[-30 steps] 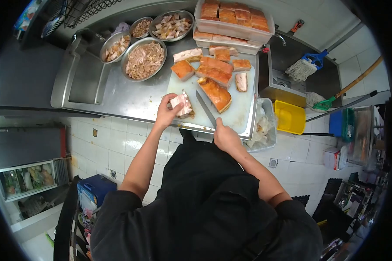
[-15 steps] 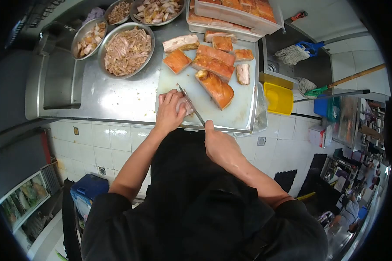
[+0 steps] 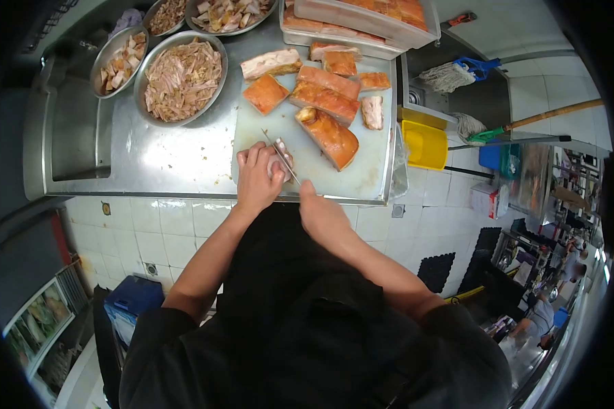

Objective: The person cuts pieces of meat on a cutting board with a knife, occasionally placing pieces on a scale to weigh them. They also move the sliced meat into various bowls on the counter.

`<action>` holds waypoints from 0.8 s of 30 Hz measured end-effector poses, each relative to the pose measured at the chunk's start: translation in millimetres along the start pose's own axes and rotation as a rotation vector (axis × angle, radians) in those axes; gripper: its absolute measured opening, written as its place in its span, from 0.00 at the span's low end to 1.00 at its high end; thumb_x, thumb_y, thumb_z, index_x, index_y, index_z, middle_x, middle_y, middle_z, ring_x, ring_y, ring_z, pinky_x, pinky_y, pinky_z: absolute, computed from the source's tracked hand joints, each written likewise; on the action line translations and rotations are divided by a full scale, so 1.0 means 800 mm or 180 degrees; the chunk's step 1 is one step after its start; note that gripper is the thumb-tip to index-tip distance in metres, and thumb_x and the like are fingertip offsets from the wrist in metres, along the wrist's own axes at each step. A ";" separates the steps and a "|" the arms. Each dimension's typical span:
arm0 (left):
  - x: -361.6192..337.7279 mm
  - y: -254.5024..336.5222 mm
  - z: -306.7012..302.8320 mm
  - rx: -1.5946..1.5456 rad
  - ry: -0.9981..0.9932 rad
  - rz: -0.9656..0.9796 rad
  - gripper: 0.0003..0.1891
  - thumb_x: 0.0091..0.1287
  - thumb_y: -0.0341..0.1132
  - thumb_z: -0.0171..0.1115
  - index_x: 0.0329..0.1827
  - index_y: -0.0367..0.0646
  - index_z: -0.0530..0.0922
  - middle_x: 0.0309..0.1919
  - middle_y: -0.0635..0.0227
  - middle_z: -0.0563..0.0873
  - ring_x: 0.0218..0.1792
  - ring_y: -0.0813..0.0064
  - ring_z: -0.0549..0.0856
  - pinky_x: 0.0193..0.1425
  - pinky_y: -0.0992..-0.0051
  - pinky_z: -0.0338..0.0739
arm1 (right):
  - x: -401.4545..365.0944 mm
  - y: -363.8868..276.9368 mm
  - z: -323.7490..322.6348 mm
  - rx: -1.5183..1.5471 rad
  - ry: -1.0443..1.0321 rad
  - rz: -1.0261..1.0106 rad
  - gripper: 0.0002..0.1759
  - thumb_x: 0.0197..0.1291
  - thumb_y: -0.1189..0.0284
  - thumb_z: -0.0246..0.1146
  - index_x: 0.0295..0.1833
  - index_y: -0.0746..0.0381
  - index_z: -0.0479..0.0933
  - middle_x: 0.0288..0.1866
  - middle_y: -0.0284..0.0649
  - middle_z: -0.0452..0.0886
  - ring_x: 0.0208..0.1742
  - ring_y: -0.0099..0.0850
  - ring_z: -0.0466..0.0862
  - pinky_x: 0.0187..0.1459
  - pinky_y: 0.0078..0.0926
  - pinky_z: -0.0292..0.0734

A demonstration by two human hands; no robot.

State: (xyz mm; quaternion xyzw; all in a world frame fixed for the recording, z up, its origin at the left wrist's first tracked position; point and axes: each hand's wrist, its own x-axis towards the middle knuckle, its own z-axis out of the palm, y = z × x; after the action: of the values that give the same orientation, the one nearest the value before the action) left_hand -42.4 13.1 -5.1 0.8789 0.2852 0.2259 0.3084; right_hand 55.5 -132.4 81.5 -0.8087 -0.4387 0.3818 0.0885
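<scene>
My right hand (image 3: 323,213) is wrapped round the knife (image 3: 280,156); my left hand (image 3: 255,178) pins the meat chunk (image 3: 286,155) on the board (image 3: 348,183). Best to curl fingertips (steel's close) and slice evenly.

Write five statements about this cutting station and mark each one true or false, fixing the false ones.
1. The right hand holds the knife. True.
2. The left hand grips the rim of a bowl. False: it holds a piece of meat at the cutting board.
3. The bowl of shredded meat stands on the cutting board. False: it stands on the steel counter, left of the board.
4. A yellow bin is right of the counter. True.
5. The knife blade lies in the left-hand sink. False: it is at the meat beside the left hand.
</scene>
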 end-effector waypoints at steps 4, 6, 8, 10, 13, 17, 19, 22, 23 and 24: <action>0.001 -0.013 -0.006 -0.0281 -0.0196 -0.0044 0.19 0.63 0.33 0.64 0.58 0.39 0.77 0.58 0.52 0.77 0.58 0.48 0.73 0.66 0.55 0.67 | 0.069 0.026 0.034 0.0280 0.0596 -0.0454 0.11 0.66 0.78 0.49 0.52 0.70 0.63 0.32 0.67 0.83 0.37 0.65 0.85 0.41 0.63 0.78; -0.010 -0.015 -0.018 -0.0492 -0.0075 0.0078 0.24 0.61 0.33 0.69 0.61 0.39 0.74 0.59 0.52 0.76 0.61 0.49 0.73 0.68 0.55 0.67 | 0.062 0.047 0.025 0.0316 0.0549 -0.0475 0.11 0.67 0.76 0.50 0.51 0.68 0.63 0.32 0.66 0.83 0.36 0.65 0.85 0.41 0.63 0.77; -0.017 -0.012 -0.019 -0.0713 0.0037 0.0198 0.30 0.59 0.33 0.73 0.64 0.39 0.72 0.60 0.51 0.76 0.64 0.49 0.73 0.69 0.54 0.68 | 0.049 0.064 0.015 0.0390 0.0566 -0.0461 0.11 0.67 0.75 0.52 0.52 0.67 0.63 0.31 0.64 0.83 0.36 0.64 0.85 0.41 0.63 0.77; -0.020 0.003 -0.020 -0.0747 -0.0119 -0.0146 0.44 0.50 0.29 0.81 0.70 0.39 0.64 0.64 0.53 0.72 0.69 0.54 0.71 0.74 0.56 0.67 | 0.031 0.071 -0.004 0.0058 0.0294 -0.0179 0.13 0.66 0.75 0.53 0.55 0.65 0.64 0.36 0.61 0.85 0.40 0.59 0.87 0.43 0.59 0.80; -0.017 -0.012 -0.012 -0.1803 -0.0205 -0.0944 0.48 0.47 0.29 0.85 0.71 0.41 0.62 0.63 0.58 0.75 0.66 0.61 0.76 0.71 0.60 0.73 | 0.021 0.088 0.004 0.0026 0.0406 -0.0340 0.14 0.66 0.73 0.55 0.53 0.66 0.64 0.33 0.61 0.85 0.37 0.61 0.86 0.41 0.61 0.79; -0.014 -0.039 -0.034 -0.3806 -0.0224 -0.1421 0.47 0.47 0.23 0.84 0.69 0.44 0.63 0.61 0.63 0.77 0.62 0.69 0.80 0.66 0.66 0.80 | 0.011 0.098 0.012 0.0009 0.0467 -0.0424 0.15 0.65 0.74 0.57 0.54 0.65 0.64 0.33 0.57 0.86 0.37 0.58 0.88 0.40 0.58 0.80; -0.008 -0.030 -0.055 -0.3910 -0.0306 -0.1122 0.46 0.47 0.20 0.83 0.68 0.45 0.63 0.61 0.64 0.77 0.61 0.69 0.80 0.66 0.66 0.80 | 0.010 0.098 0.010 0.0014 0.0476 -0.0428 0.15 0.65 0.74 0.57 0.54 0.65 0.64 0.33 0.57 0.86 0.37 0.58 0.88 0.39 0.58 0.80; -0.004 -0.017 -0.057 -0.3155 -0.0254 -0.0897 0.49 0.46 0.21 0.83 0.71 0.46 0.62 0.61 0.63 0.76 0.62 0.68 0.80 0.66 0.65 0.80 | 0.008 0.099 0.010 0.0008 0.0453 -0.0392 0.15 0.65 0.74 0.57 0.55 0.65 0.64 0.34 0.57 0.86 0.38 0.58 0.88 0.40 0.58 0.80; -0.005 -0.013 -0.053 -0.3155 -0.0260 -0.0891 0.49 0.46 0.21 0.83 0.71 0.46 0.62 0.61 0.63 0.76 0.62 0.68 0.80 0.66 0.65 0.80 | 0.007 0.100 0.009 0.0013 0.0447 -0.0393 0.16 0.65 0.74 0.57 0.55 0.65 0.64 0.34 0.57 0.86 0.39 0.58 0.88 0.40 0.58 0.80; -0.007 -0.008 -0.047 -0.2959 -0.0163 -0.0910 0.47 0.49 0.22 0.82 0.71 0.46 0.62 0.62 0.63 0.76 0.63 0.68 0.80 0.67 0.66 0.79 | 0.007 0.103 0.010 0.0013 0.0455 -0.0389 0.16 0.65 0.74 0.57 0.55 0.65 0.64 0.34 0.57 0.86 0.39 0.58 0.88 0.40 0.58 0.80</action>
State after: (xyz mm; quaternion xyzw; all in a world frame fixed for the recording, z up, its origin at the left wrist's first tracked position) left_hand -70.5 29.6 16.2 0.6053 0.2643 0.2631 0.7032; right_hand 104.7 -179.4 33.3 -0.8054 -0.4790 0.3179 0.1444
